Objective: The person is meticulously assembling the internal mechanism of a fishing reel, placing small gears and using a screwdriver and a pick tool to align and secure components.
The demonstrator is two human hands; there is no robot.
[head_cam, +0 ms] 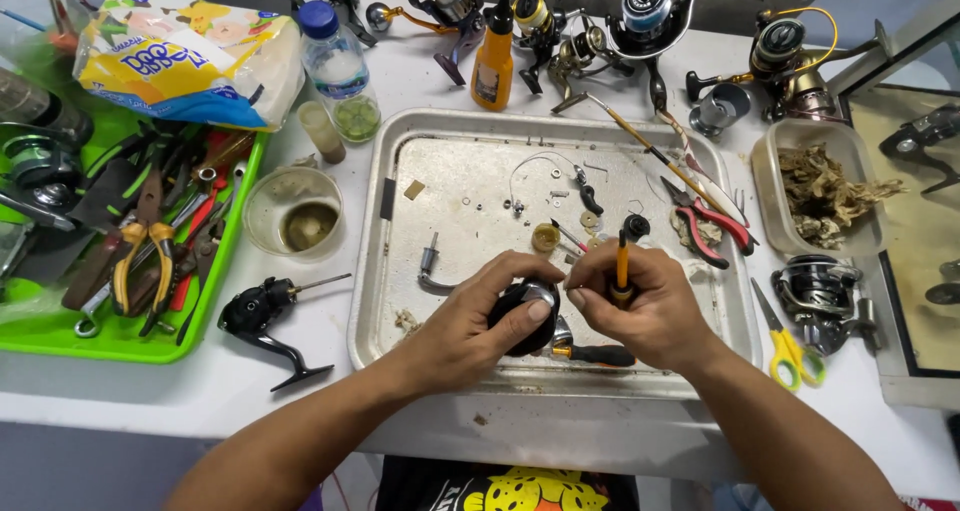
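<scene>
— Reel part point(527, 311), black and rounded, sits in our left hand point(478, 321), held over the near edge of the tray point(390, 301). Do we have it gripped?

— We do: the fingers curl round it from the left and the thumb point(533, 309) presses on its shiny rim. Our right hand point(640, 306) is clenched round a screwdriver point(621, 263) with an orange shaft, its black tip pointing up and away from us.

— Are the two hands touching?

— They are just beside each other; whether the fingertips meet we cannot tell.

— What lies under them?

— A second screwdriver point(595, 354) with a black handle lies on the tray just below the hands. Farther up the tray we see small washers, screws and a thin wire point(535, 166), and red pliers point(712, 226) at its right side.

— And off the tray?

— To the left a black reel body point(262, 311) lies on the table point(300, 381), with a clear cup point(293, 211) just behind it and a green bin point(125, 336) full of tools beyond. To the right we have yellow scissors point(790, 349), another reel point(820, 289) and a tub point(815, 196) of brown scraps. Along the back stand a bottle point(338, 66), an orange oil bottle point(493, 59) and several reels.
</scene>
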